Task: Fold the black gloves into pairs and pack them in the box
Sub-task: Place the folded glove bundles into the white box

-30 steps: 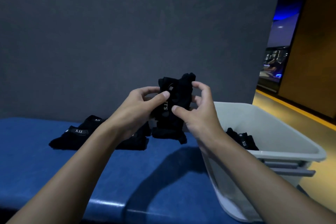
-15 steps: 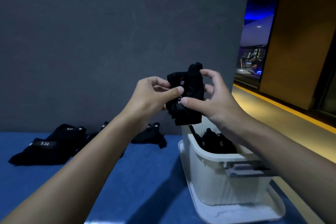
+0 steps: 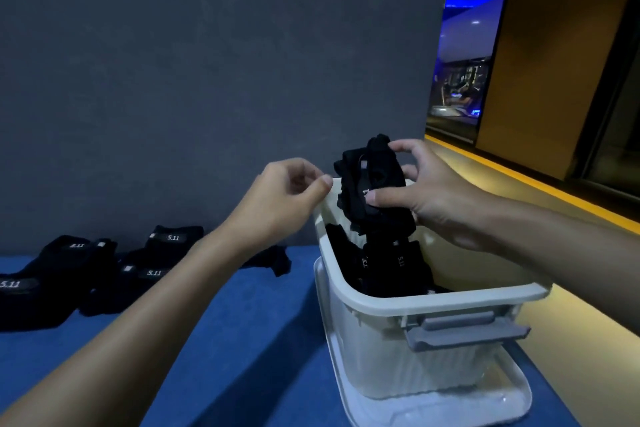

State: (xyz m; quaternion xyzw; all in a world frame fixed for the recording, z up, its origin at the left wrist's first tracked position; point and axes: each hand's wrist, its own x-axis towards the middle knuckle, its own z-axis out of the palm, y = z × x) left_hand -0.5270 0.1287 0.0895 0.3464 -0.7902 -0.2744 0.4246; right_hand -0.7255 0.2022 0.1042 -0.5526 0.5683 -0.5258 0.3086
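Just over white box [image 3: 433, 302] of black gloves [image 3: 398, 270], folded pair [image 3: 367, 191] in grip of right hand [image 3: 433, 198]; left hand [image 3: 284, 198] curled, empty.

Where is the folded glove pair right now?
In the head view, the folded glove pair is right of centre, held by the right hand above the far end of the white box.

Folded gloves [image 3: 370, 191]: black, with white lettering and a small pale tag. Packed gloves [image 3: 391, 267] in the box: black, white "5.11" print. Loose gloves [image 3: 104, 274] on the worktop: black, each with white "5.11" lettering on a dark label. Box [image 3: 433, 302]: off-white, lower wall finely ribbed; latch [image 3: 464, 329] grey. Lid [image 3: 450, 406] beneath: clear. Worktop [image 3: 242, 340]: plain deep blue. Wall [image 3: 207, 62]: matt dark grey. Floor-edge stripe [image 3: 519, 177]: yellow. Panel [image 3: 547, 45] at far right: ochre-brown. Room beyond [image 3: 464, 10]: lit vivid blue
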